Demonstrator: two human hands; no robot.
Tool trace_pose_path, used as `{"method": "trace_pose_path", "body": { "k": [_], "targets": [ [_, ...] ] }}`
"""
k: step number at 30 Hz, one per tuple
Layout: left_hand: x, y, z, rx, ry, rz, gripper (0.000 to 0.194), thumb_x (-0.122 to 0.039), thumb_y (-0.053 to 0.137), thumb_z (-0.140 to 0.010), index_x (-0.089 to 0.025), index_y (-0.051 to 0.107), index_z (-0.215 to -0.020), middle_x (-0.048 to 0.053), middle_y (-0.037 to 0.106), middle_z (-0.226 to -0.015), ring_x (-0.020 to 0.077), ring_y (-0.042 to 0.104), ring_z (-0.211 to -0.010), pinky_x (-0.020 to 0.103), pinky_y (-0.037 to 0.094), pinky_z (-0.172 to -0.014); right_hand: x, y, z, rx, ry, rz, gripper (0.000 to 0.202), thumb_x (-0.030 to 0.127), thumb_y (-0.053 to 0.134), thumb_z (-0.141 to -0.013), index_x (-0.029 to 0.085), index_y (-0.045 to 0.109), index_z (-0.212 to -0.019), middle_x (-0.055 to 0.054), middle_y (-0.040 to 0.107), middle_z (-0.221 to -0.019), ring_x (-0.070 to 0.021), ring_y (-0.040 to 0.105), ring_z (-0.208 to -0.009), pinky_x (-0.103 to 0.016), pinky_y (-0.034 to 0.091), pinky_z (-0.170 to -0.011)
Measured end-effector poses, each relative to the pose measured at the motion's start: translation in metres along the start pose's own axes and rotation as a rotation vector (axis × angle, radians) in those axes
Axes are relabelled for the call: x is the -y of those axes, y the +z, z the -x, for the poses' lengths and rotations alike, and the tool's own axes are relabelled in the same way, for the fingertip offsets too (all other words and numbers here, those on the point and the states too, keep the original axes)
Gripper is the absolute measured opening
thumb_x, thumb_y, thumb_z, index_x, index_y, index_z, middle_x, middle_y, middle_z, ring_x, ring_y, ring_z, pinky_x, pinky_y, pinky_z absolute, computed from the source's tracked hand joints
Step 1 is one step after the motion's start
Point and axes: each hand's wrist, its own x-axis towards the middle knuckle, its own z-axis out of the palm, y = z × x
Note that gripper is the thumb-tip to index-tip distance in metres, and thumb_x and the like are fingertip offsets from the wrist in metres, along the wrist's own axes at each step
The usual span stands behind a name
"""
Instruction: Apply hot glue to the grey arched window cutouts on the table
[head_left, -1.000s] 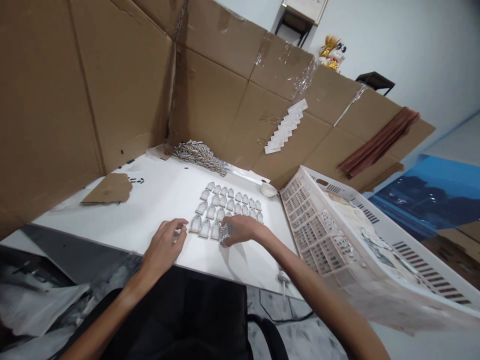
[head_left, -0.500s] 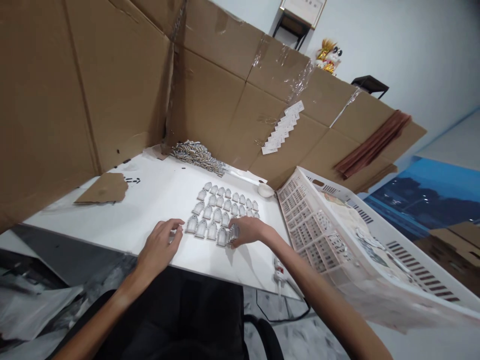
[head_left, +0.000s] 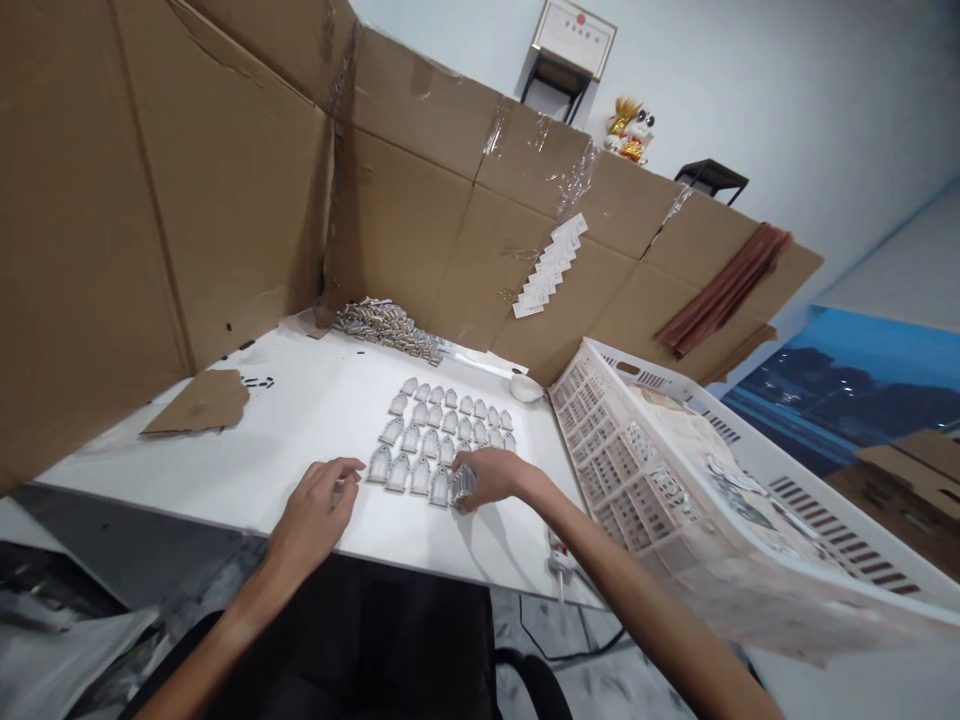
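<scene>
Small silvery arch-shaped metal pieces (head_left: 410,439) lie in several rows on the white table (head_left: 300,425). My right hand (head_left: 495,474) is closed around a short stack of the same arch-shaped pieces (head_left: 463,486), at the right end of the nearest row. Its fingers partly cover the stack and some pieces behind it. Left of that row, my left hand (head_left: 318,505) hovers near the tabletop with its thumb and fingers apart, and nothing shows in it.
At the back lies a heap of small metal parts (head_left: 390,328). A small white bowl (head_left: 526,388) stands near the white plastic crate (head_left: 630,450) on the right. Cardboard walls (head_left: 420,220) enclose the back and left. A torn cardboard piece (head_left: 199,403) lies on the left.
The view has tilted slightly, so the scene sits a little lower and to the left. Both hands keep nearly the same places, and my right hand still grips the stack.
</scene>
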Motion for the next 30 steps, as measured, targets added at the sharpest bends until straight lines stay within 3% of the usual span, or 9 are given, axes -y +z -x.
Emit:
{"method": "trace_pose_path", "body": {
  "k": [9, 16, 30],
  "targets": [
    [0.001, -0.001, -0.001, -0.003, 0.045, -0.037, 0.028, -0.027, 0.048, -0.094, -0.027, 0.072, -0.108, 0.004, 0.075, -0.098, 0.024, 0.071, -0.091, 0.037, 0.058, -0.089, -0.004, -0.007, 0.017, -0.02, 0.033, 0.003, 0.069, 0.049, 0.087, -0.074, 0.032, 0.067, -0.138, -0.009, 0.075, -0.129, -0.0354, 0.071, -0.118, -0.036, 0.051, -0.087],
    [-0.004, -0.003, -0.001, 0.01, 0.057, -0.042, 0.03, -0.028, 0.045, -0.094, -0.026, 0.072, -0.107, 0.005, 0.076, -0.097, 0.0259, 0.071, -0.096, 0.039, 0.058, -0.089, -0.017, 0.002, 0.022, 0.008, 0.085, 0.019, 0.076, 0.05, 0.086, -0.074, 0.03, 0.064, -0.143, -0.011, 0.074, -0.133, -0.0366, 0.071, -0.119, -0.038, 0.051, -0.089],
    [-0.004, -0.003, -0.002, -0.001, 0.067, -0.046, 0.028, -0.025, 0.047, -0.091, -0.027, 0.071, -0.106, 0.005, 0.077, -0.098, 0.0261, 0.072, -0.099, 0.038, 0.058, -0.089, -0.016, 0.002, 0.02, 0.009, 0.067, -0.013, 0.078, 0.05, 0.089, -0.072, 0.032, 0.064, -0.144, -0.01, 0.073, -0.135, -0.0363, 0.069, -0.123, -0.039, 0.052, -0.093]
  ]
}}
